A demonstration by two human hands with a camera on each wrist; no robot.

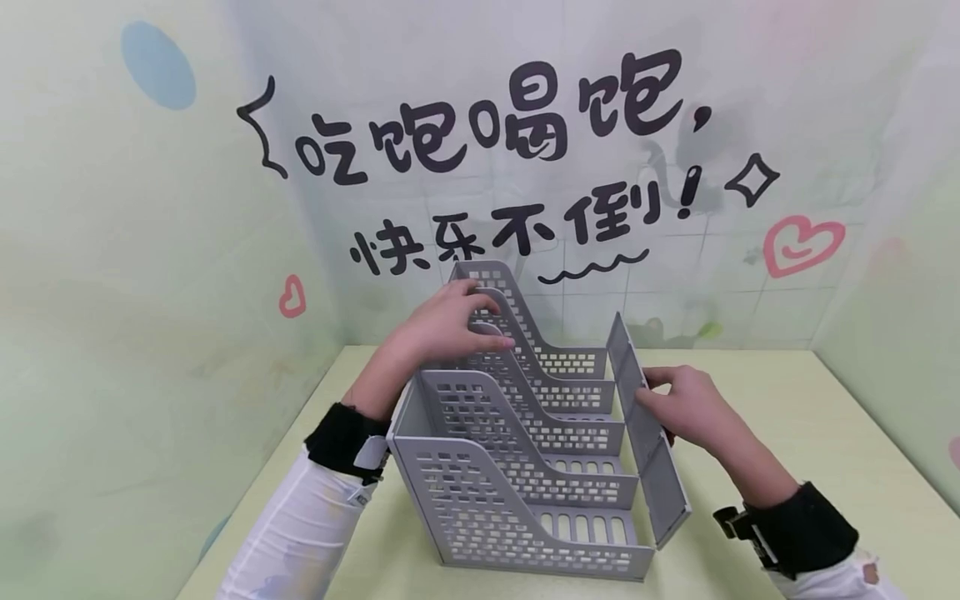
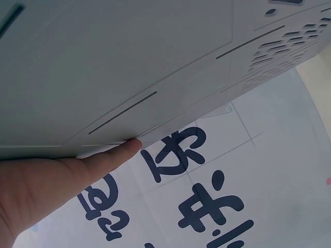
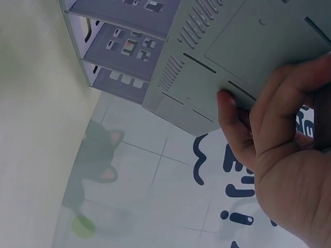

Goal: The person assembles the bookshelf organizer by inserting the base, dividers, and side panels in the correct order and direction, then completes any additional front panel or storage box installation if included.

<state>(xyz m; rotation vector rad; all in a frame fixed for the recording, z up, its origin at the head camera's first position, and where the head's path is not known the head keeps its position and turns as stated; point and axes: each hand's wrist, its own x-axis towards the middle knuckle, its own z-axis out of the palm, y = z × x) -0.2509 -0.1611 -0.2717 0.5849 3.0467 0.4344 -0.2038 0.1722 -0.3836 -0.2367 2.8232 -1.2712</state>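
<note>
A grey plastic file organizer (image 1: 517,533) with stepped, perforated dividers and several slots stands on the table. My left hand (image 1: 450,325) holds its tall side at the top edge, with fingers and thumb reaching over toward the dividers. In the left wrist view, one finger of the left hand (image 2: 67,178) lies along the smooth outer wall (image 2: 124,77). On the low side, a long narrow grey panel (image 1: 648,442) runs along the divider ends. My right hand (image 1: 690,404) pinches this panel near its middle. The right wrist view shows fingertips (image 3: 226,101) against its slotted outer face.
The pale yellow table (image 1: 795,433) extends on both sides of the organizer. Behind it hangs a printed backdrop (image 1: 510,183) with black lettering and pink hearts. Black straps (image 1: 806,529) wrap both wrists over white sleeves (image 1: 288,525).
</note>
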